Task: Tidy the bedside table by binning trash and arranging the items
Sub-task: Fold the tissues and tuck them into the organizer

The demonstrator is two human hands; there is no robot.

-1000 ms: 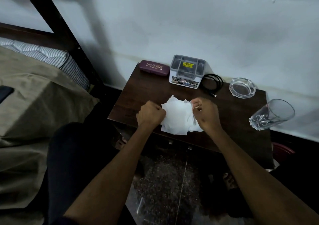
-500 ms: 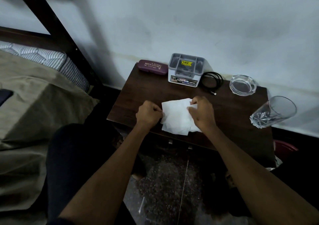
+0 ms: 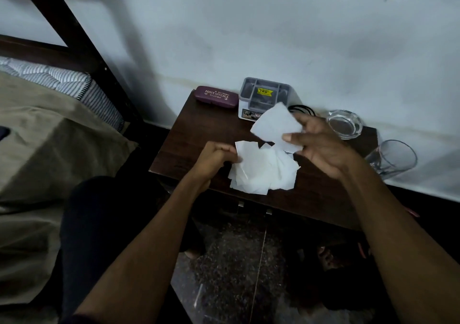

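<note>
A pile of white paper sheets (image 3: pixel 261 172) lies near the front edge of the dark wooden bedside table (image 3: pixel 199 134). My left hand (image 3: pixel 214 158) is closed on the pile's left edge. My right hand (image 3: pixel 321 147) holds one white sheet (image 3: pixel 276 124) lifted above the table, thumb on its lower corner. At the back of the table stand a maroon glasses case (image 3: pixel 216 97), a grey organiser box (image 3: pixel 263 94), a black cable (image 3: pixel 302 109), mostly hidden by my right hand, and a glass ashtray (image 3: pixel 344 124). A drinking glass (image 3: pixel 392 158) lies tilted at the right edge.
A bed with a tan cover (image 3: pixel 37 154) and striped mattress (image 3: pixel 64 79) stands to the left behind a dark bed post (image 3: pixel 74 40). The white wall (image 3: pixel 273 37) runs right behind the table. My dark-trousered knee (image 3: pixel 104 219) is close to the table's front left corner.
My right hand has lifted one sheet off the pile and raised it toward the organiser box. My left hand stays clamped on the pile's left edge.
</note>
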